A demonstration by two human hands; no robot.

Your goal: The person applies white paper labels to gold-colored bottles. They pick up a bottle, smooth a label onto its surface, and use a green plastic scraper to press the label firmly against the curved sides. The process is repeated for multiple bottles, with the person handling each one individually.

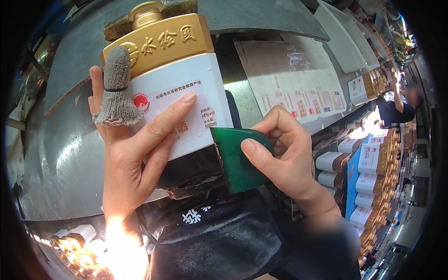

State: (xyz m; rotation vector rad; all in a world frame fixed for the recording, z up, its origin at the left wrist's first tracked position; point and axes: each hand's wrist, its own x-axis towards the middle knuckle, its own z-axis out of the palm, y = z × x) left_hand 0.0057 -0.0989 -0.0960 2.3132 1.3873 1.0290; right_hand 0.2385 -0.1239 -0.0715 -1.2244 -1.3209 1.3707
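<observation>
A flat bottle (186, 70) with a white body and a gold embossed shoulder and neck lies in front of me, its neck pointing away. A thin printed transfer label (190, 100) sits on its white face, with wet patches around it. My left hand (133, 140) rests over the bottle's left side, fingers stretched apart, one fingertip on the label. One finger wears a grey cloth finger cot (117, 88) bound with a dark band. My right hand (284, 149) pinches a green flexible scraper (242, 161), whose corner meets the bottle's lower right edge.
A wet sheet of printed labels (298, 88) lies right of the bottle, near a white plastic tray (343, 37). A bristle brush (179, 8) is behind the bottle's neck. Rows of similar bottles (371, 177) stand at the right. Another person (394, 109) is farther off.
</observation>
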